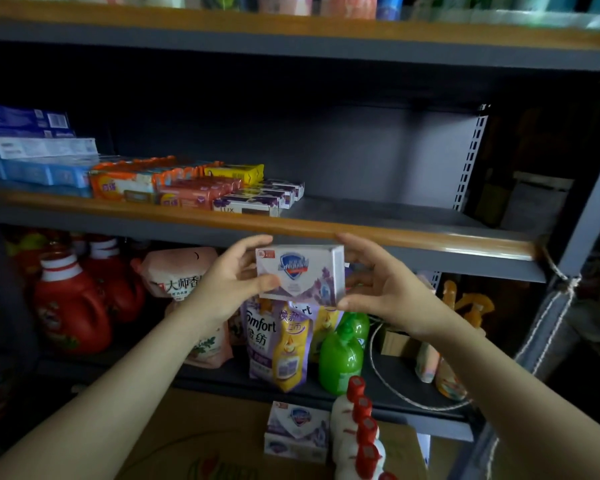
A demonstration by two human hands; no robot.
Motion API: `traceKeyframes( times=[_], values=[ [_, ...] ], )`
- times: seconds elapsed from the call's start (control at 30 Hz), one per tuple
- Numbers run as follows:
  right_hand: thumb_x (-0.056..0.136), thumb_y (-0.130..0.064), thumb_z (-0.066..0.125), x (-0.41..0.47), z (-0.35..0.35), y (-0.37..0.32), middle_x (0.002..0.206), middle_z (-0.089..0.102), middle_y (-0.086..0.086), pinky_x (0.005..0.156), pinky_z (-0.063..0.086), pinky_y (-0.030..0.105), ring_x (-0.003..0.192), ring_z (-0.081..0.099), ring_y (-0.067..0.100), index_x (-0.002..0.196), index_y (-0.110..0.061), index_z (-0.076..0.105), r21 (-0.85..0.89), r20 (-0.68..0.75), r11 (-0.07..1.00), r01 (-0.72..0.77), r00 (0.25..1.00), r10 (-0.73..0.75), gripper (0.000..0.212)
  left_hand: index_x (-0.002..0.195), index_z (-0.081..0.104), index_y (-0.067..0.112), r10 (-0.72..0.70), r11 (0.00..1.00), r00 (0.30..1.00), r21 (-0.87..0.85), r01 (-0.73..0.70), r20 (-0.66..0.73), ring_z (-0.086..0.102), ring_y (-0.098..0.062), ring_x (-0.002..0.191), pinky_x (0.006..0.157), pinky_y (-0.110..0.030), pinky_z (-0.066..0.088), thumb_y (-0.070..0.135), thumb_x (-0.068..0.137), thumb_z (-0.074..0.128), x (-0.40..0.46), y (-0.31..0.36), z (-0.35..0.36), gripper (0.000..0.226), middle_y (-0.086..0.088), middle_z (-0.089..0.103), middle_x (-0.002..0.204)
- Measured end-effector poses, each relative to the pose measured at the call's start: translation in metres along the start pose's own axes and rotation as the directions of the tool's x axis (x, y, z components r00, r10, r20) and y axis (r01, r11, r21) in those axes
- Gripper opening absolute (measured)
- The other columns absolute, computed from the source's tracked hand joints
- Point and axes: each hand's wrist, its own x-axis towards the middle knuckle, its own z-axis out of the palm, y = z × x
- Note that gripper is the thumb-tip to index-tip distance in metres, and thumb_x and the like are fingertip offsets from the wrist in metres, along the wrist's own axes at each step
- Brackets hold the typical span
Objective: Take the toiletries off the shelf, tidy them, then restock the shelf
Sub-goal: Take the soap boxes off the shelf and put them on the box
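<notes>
I hold a white and purple soap box with a blue shield logo just below the front lip of the middle shelf. My left hand pinches its left end between thumb and fingers. My right hand grips its right end the same way. On that shelf's left half lie blue toothpaste boxes, orange soap bars, a yellow bar and purple soap boxes. Two more shield-logo soap boxes are stacked on a cardboard box below.
The middle shelf's right half is bare grey metal. The lower shelf holds red detergent jugs, refill pouches, a green bottle and orange spray bottles. White bottles with red caps stand beside the stacked boxes. A rope runs down the right post.
</notes>
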Motion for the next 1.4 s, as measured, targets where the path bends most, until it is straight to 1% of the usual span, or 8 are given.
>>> traceKeyframes(
  times=[0.2,0.37,0.53,0.67,0.8,0.97,1.13,1.4],
  values=[
    [0.073,-0.01,0.077,-0.008,0.009,0.009,0.108,0.063,-0.003,0.091,0.051,0.041,0.101,0.062,0.017,0.107,-0.034,0.055,-0.367,-0.138,0.923,0.117,0.974,-0.178,0.047,0.106,0.053,0.036,0.242,0.948,0.97,0.212,-0.238,0.007,0.061,0.004,0.097,0.078,-0.01,0.047,-0.001,0.07,0.075,-0.01,-0.008,0.009,0.056,0.026,0.064,0.103],
    [0.074,0.004,0.069,-0.015,0.013,0.008,0.11,0.06,0.01,0.095,0.045,0.03,0.109,0.055,0.021,0.11,0.0,0.062,-0.777,-0.003,0.513,0.364,0.813,-0.582,0.037,0.116,0.055,0.03,0.083,0.996,0.993,-0.03,-0.08,0.086,0.06,-0.01,0.109,0.079,-0.023,0.052,0.052,0.055,0.082,-0.013,-0.005,0.006,0.07,0.011,0.063,0.118],
    [0.091,-0.006,0.053,-0.026,0.014,0.012,0.117,0.06,0.019,0.102,0.042,0.036,0.118,0.051,0.029,0.117,-0.003,0.056,-0.869,0.159,0.283,0.406,0.771,-0.616,0.026,0.117,0.056,0.028,0.002,0.996,0.99,-0.086,0.01,0.139,0.059,-0.013,0.111,0.081,-0.022,0.05,0.048,0.05,0.087,-0.016,-0.007,0.004,0.077,0.006,0.063,0.121],
    [0.079,0.0,0.067,-0.025,0.017,0.016,0.116,0.061,0.011,0.097,0.045,0.034,0.113,0.053,0.019,0.113,-0.004,0.061,-0.781,-0.003,0.538,0.317,0.859,-0.511,0.034,0.114,0.058,0.036,0.012,0.999,0.991,-0.037,-0.007,0.134,0.059,-0.011,0.111,0.081,-0.021,0.05,0.037,0.052,0.086,-0.024,-0.014,0.004,0.069,0.008,0.062,0.119],
    [0.075,-0.009,0.074,-0.027,0.026,0.016,0.108,0.066,-0.005,0.084,0.054,0.034,0.1,0.064,0.012,0.104,-0.027,0.053,-0.187,-0.207,0.982,0.017,0.977,-0.056,0.04,0.121,0.052,0.022,-0.006,1.0,0.998,0.025,0.004,0.065,0.062,-0.003,0.099,0.079,-0.016,0.049,0.007,0.063,0.079,-0.036,-0.024,0.004,0.066,0.004,0.062,0.112],
    [0.067,-0.027,0.073,-0.03,0.043,0.035,0.105,0.066,0.021,0.063,0.056,0.031,0.083,0.065,0.032,0.105,-0.007,0.058,0.195,-0.099,0.955,-0.223,0.964,0.245,0.046,0.108,0.055,0.023,-0.096,0.995,0.995,-0.01,0.096,-0.025,0.065,0.002,0.086,0.065,-0.012,0.05,0.012,0.068,0.065,-0.06,-0.028,0.003,0.043,0.011,0.07,0.093],
    [0.072,-0.044,0.067,-0.037,0.05,0.057,0.102,0.068,0.008,0.082,0.049,0.027,0.089,0.062,0.011,0.113,-0.005,0.061,-0.166,-0.048,0.911,-0.379,0.925,0.376,0.056,0.1,0.062,0.029,-0.445,0.895,0.893,0.003,0.446,-0.075,0.065,-0.015,0.083,0.065,-0.03,0.049,0.016,0.086,0.062,-0.101,-0.06,0.0,0.019,0.002,0.071,0.095],
    [0.087,-0.015,0.063,-0.05,0.049,0.076,0.07,0.064,-0.007,0.06,0.042,0.014,0.058,0.053,-0.003,0.086,-0.011,0.067,-0.268,-0.131,0.89,-0.37,0.929,0.346,0.007,0.1,0.056,0.039,-0.735,0.635,0.669,0.237,0.735,-0.106,0.063,-0.01,0.075,0.059,-0.022,0.049,0.033,0.08,0.07,-0.159,-0.122,0.009,0.026,0.005,0.067,0.092]
  ],
)
